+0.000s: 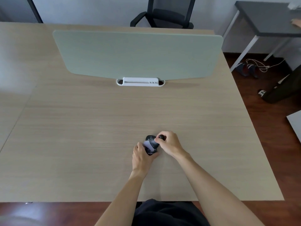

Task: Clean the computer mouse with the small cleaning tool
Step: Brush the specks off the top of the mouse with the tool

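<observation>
The computer mouse (150,145) sits in the left hand's (142,158) curled grip while the right hand (169,143) pinches the small cleaning tool (161,137) against it.

This is an office. A wide desk (81,128) with a pale wood-grain top fills most of the view, and a grey-green privacy screen (138,54) stands upright across its far half, held in a white clip-on base (140,81) (the kind with slots for pens). Beyond the screen, against a plain pale wall, sits a black mesh-backed swivel chair (164,13). At far right is a second desk (268,20) with a dark grey top and white metal legs; under it, on the dark red-brown wooden floor (260,98), lie loose white cables (260,64) and a pair of dark slippers (247,69).
</observation>
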{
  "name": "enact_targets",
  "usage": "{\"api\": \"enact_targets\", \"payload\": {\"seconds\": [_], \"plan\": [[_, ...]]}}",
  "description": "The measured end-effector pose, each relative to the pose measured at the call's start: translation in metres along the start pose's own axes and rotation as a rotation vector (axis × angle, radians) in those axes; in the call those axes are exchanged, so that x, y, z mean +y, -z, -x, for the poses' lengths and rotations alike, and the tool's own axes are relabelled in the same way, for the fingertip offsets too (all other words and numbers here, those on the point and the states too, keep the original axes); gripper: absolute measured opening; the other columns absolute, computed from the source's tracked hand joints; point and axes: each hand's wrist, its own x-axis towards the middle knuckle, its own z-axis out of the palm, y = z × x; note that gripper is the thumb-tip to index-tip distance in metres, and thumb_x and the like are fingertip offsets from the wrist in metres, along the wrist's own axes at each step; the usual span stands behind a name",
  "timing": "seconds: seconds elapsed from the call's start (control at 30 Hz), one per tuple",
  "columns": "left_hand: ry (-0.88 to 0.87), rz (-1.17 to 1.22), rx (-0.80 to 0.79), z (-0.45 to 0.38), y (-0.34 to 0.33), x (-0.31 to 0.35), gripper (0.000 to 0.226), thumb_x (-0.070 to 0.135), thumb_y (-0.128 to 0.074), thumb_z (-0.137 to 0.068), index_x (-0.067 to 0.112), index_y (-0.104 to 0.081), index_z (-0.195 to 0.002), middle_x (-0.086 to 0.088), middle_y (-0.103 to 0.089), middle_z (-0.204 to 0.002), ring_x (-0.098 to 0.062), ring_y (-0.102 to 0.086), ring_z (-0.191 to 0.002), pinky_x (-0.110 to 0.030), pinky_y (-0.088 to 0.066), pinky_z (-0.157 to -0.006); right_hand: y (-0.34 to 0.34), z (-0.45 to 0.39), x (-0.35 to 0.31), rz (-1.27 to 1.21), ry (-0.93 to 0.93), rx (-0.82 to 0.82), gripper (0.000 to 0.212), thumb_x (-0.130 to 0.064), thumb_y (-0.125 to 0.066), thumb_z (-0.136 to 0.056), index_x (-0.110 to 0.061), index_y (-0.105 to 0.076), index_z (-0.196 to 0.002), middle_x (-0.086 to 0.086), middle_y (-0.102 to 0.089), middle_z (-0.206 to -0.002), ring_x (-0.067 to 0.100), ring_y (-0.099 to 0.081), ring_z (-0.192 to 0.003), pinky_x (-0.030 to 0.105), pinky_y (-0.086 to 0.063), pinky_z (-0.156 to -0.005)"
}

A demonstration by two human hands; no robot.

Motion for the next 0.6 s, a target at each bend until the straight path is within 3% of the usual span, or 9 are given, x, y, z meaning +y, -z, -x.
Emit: {"api": "enact_targets", "payload": {"seconds": [0.2, 0.37, 0.5, 0.6], "plan": [[0.002, -0.019, 0.009, -0.001, 0.000, 0.001, 0.060, 0.040, -0.085, -0.060, 0.011, -0.047, -0.096, -0.005, -0.056, -0.097, -0.019, -0.051, -0.083, -0.025, -0.038, -0.071, 0.007, 0.001, 0.000, -0.102, 0.012, 0.207, 0.010, -0.012, -0.069, -0.081, -0.004, -0.070, -0.076, 0.009, -0.066, -0.071, 0.013, -0.052, -0.064, 0.011, -0.037, -0.055], [0.011, -0.004, 0.013, 0.001, -0.001, -0.001, 0.061, 0.045, -0.084, -0.060, 0.011, -0.047, -0.095, -0.002, -0.054, -0.096, -0.017, -0.048, -0.084, -0.026, -0.040, -0.072, 0.000, 0.006, 0.001, -0.044, -0.040, -0.019, 0.010, -0.018, -0.072, -0.080, -0.009, -0.075, -0.077, -0.003, -0.061, -0.065, 0.006, -0.050, -0.059, 0.010, -0.038, -0.053], [0.031, 0.026, 0.004, -0.001, -0.001, 0.000, 0.061, 0.044, -0.085, -0.057, 0.012, -0.048, -0.093, -0.003, -0.056, -0.095, -0.020, -0.054, -0.089, -0.028, -0.044, -0.074, -0.005, -0.001, -0.001, -0.015, -0.016, 0.025, 0.009, -0.015, -0.070, -0.080, -0.007, -0.074, -0.078, 0.004, -0.069, -0.073, 0.012, -0.054, -0.066, 0.010, -0.039, -0.057], [0.038, 0.023, -0.005, -0.001, 0.000, 0.002, 0.060, 0.039, -0.086, -0.059, 0.012, -0.047, -0.096, -0.004, -0.055, -0.098, -0.018, -0.048, -0.085, -0.024, -0.036, -0.072, -0.006, -0.010, -0.005, 0.000, 0.022, 0.082, 0.008, -0.013, -0.068, -0.081, -0.007, -0.071, -0.077, 0.009, -0.070, -0.076, 0.018, -0.057, -0.070, 0.011, -0.038, -0.056]]}}
